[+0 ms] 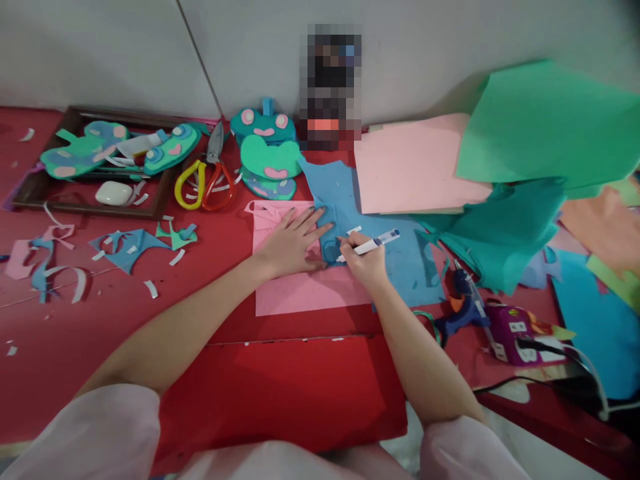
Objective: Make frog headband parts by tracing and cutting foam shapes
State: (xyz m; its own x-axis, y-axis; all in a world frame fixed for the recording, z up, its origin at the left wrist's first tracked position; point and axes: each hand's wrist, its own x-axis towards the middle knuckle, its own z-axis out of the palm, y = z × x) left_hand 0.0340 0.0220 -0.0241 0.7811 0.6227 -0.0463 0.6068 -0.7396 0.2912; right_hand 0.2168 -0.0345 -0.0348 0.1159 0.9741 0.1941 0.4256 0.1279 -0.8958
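Note:
My left hand [291,241] lies flat with fingers spread, pressing on a pink foam sheet [300,290] and the edge of a blue foam sheet [405,257]. My right hand [365,260] grips a white marker with a blue cap [373,243], its tip touching the blue sheet just beside my left fingertips. The blue sheet overlaps the pink one on the red surface [300,387].
Yellow and red scissors [205,180] and finished green foam shapes [267,157] lie behind. A dark tray [45,197] at left holds more shapes. Foam scraps [125,247] litter the left. Pink [410,170] and green sheets [545,123] sit right, a blue glue gun [465,303] beside them.

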